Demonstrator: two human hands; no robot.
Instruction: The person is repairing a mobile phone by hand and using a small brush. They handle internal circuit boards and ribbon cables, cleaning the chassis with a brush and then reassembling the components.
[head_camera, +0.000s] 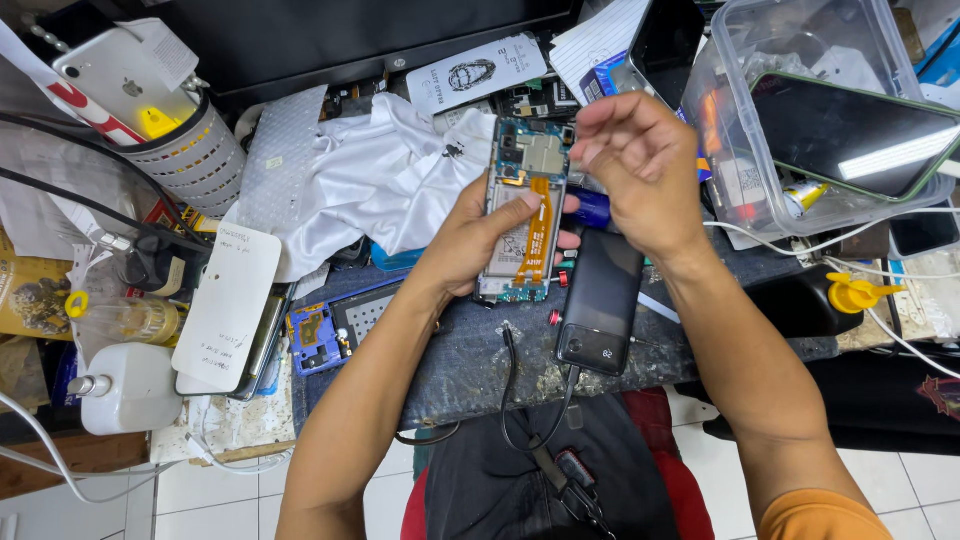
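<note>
Opened smartphone with its back cover off (522, 210), showing green circuit board, silver battery and an orange flex ribbon, is raised just above the tabletop (470, 350), over a black power bank (598, 300) lying on the grey mat. The left hand (470, 240) has its grip wrapped around the phone's left edge, fingertips showing on the right edge. The right hand (640, 165) hovers at the phone's upper right corner, fingers curled together; what they pinch cannot be told. Beyond lie a crumpled white cloth (385, 180) and a clear plastic tub (800, 110).
</note>
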